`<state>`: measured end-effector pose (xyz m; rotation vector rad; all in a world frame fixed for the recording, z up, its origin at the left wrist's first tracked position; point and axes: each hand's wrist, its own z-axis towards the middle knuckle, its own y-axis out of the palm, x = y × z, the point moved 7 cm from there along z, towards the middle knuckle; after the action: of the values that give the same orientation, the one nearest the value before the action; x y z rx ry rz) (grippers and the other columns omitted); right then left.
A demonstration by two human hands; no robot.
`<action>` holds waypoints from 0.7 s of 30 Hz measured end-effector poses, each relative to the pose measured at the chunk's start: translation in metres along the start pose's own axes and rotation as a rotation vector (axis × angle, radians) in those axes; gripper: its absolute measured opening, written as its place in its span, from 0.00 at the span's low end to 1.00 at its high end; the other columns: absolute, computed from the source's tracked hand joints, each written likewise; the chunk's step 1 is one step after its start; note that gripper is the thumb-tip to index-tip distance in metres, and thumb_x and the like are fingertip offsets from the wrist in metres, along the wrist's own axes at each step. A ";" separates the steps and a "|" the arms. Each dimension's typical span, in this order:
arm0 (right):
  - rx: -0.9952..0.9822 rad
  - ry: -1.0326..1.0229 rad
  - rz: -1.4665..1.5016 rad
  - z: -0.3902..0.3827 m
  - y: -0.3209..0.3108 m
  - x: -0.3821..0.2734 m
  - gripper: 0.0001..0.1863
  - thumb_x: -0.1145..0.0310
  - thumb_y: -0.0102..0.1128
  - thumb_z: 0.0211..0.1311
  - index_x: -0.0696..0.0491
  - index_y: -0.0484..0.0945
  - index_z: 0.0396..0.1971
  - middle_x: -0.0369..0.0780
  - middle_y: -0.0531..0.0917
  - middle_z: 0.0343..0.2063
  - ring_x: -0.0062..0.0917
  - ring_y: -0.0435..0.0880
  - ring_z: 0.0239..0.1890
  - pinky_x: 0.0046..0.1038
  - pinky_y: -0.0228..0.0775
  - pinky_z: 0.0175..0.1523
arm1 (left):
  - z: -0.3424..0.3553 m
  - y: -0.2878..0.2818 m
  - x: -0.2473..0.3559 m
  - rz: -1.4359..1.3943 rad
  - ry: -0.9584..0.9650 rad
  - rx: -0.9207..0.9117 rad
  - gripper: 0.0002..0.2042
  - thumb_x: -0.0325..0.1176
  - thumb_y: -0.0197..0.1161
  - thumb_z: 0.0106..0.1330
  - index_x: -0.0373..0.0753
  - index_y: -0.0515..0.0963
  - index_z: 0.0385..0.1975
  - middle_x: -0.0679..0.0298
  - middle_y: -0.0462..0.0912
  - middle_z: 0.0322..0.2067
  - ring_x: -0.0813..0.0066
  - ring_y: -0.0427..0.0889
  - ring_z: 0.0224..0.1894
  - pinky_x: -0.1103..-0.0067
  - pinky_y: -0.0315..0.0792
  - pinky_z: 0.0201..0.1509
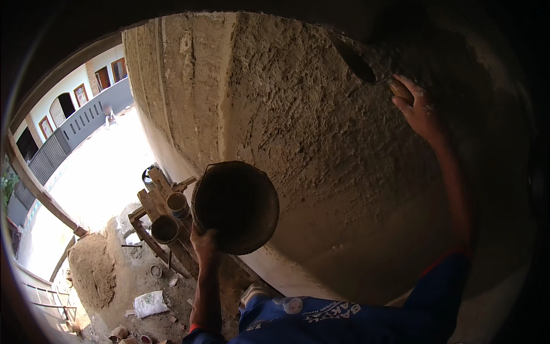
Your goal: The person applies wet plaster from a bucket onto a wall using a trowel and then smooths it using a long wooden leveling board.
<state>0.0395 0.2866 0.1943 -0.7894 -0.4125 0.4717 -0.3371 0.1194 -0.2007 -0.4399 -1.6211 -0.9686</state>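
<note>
My left hand (205, 243) grips the lower left rim of a dark round bucket (236, 209), holding it up in front of the wall. The bucket's inside is too dark to make out. Up at the right, my right hand (421, 109) is closed around the handle of a trowel (354, 59). Its dark pointed blade lies at or close to the wall; whether it touches, I cannot tell. Rough, wet-looking plaster covers much of the wall (298, 109), with smoother vertical bands at the left and a smoother surface lower down.
Below on the left stands a wooden trestle (150, 203) bearing a small bucket (165, 229) and another container (177, 202). A sand heap (91, 272), a white sack (150, 304) and rubble lie on the ground. A person (109, 116) is far off near a grey fence (86, 117).
</note>
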 end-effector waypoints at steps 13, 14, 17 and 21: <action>-1.349 0.492 0.682 -0.180 0.179 -0.130 0.28 0.65 0.58 0.54 0.55 0.63 0.56 0.46 0.75 0.41 0.24 0.80 0.30 0.29 0.72 0.39 | 0.003 0.085 -0.005 -0.046 0.026 -0.231 0.23 0.21 0.52 0.47 0.28 0.68 0.48 0.59 0.78 0.39 0.73 0.77 0.39 0.79 0.71 0.46; -1.464 0.525 0.654 -0.188 0.187 -0.140 0.29 0.65 0.58 0.54 0.55 0.63 0.56 0.46 0.75 0.40 0.24 0.80 0.27 0.29 0.72 0.36 | 0.006 0.086 -0.002 -0.031 0.010 -0.227 0.23 0.21 0.52 0.47 0.28 0.68 0.48 0.58 0.78 0.39 0.73 0.77 0.39 0.79 0.71 0.46; -1.164 0.504 0.634 -0.183 0.208 -0.141 0.28 0.72 0.52 0.55 0.57 0.59 0.57 0.45 0.78 0.32 0.22 0.79 0.23 0.26 0.73 0.29 | 0.012 0.091 -0.006 -0.029 0.056 -0.249 0.23 0.22 0.53 0.47 0.28 0.68 0.48 0.56 0.78 0.40 0.70 0.77 0.41 0.77 0.71 0.48; -1.054 0.496 0.774 -0.154 0.221 -0.166 0.26 0.71 0.49 0.56 0.57 0.61 0.56 0.47 0.77 0.33 0.26 0.80 0.25 0.29 0.74 0.28 | 0.017 0.089 -0.007 0.028 0.047 -0.202 0.23 0.22 0.54 0.47 0.28 0.69 0.48 0.56 0.78 0.40 0.70 0.77 0.41 0.77 0.70 0.49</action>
<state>-0.0716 0.2428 -0.0990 -2.0666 0.1822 0.7483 -0.2814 0.1868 -0.1757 -0.5717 -1.4774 -1.1178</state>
